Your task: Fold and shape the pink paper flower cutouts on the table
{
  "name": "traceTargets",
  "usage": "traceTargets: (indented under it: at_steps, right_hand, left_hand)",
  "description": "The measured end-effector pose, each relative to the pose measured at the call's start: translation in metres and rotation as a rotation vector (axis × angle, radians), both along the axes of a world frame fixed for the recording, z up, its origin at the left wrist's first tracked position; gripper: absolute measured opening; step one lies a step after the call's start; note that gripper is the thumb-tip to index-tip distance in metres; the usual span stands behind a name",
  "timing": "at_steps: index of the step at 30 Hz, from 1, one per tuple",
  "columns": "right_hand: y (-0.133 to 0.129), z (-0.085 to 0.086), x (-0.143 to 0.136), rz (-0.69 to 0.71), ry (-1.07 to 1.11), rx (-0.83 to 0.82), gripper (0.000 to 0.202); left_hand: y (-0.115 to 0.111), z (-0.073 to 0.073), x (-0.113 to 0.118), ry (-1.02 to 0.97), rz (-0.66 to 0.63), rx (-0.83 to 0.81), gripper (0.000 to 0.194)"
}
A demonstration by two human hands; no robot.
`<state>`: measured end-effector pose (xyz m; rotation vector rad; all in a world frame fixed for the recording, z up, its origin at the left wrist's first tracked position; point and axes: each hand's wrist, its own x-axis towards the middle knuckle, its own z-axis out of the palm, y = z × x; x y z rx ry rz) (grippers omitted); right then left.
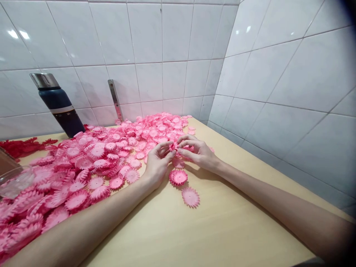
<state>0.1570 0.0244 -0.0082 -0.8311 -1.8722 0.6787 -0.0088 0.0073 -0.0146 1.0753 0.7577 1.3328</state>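
Note:
My left hand (pixel 158 161) pinches a small pink artificial flower piece (pixel 173 147) between thumb and fingers, just above the table. On the other side of it, my right hand (pixel 200 153) is curled, its thumb and fingertips closed at the same piece. Below the hands lie a darker pink scalloped petal disc (pixel 178 177) and a paler one (pixel 190 197), both flat on the table. Another pale disc (pixel 178 162) shows partly under the fingers. A large heap of pink petal discs (pixel 111 146) spreads beside my left hand and behind both hands.
A dark blue bottle (pixel 62 105) with a steel cap stands at the back left. Red pieces (pixel 25 146) and a clear plastic container (pixel 16 181) are at the left edge. White tiled walls (pixel 150 33) bound the wooden table (pixel 211 230) behind and right; a metal strip (pixel 114 98) is against the back wall.

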Motion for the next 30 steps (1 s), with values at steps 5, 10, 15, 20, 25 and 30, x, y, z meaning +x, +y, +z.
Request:
traceTargets:
  at_steps: [5,10,15,20,25,30]
  right_hand:
    - [0.0008,-0.0001,0.0005,0.001,0.001,0.003,0.018]
    - [0.0001,0.0001,-0.0001,0.000,0.006,0.005,0.020]
    - [-0.0002,-0.0003,0.0005,-0.010,0.007,-0.001,0.020]
    - [-0.0004,0.0004,0.0013,0.003,0.013,-0.030,0.018]
    - [-0.0012,0.0007,0.0009,-0.005,0.017,-0.036,0.019]
    - [0.0009,-0.0008,0.0011,-0.010,0.001,-0.014,0.016]
  left_hand:
    - [0.0001,0.0001,-0.0001,-0.010,-0.009,-0.003,0.039]
    - [0.0003,0.0002,0.0001,-0.005,-0.010,0.008,0.038]
    - [-0.0004,0.0003,-0.0001,0.001,-0.016,0.007,0.039]
    - [-0.0008,0.0004,-0.0002,0.010,-0.026,0.015,0.040]
    - [-0.0006,0.0000,-0.0002,0.011,-0.020,0.017,0.038]
    - [-0.0023,0.0021,0.0003,0.039,-0.027,0.028,0.036]
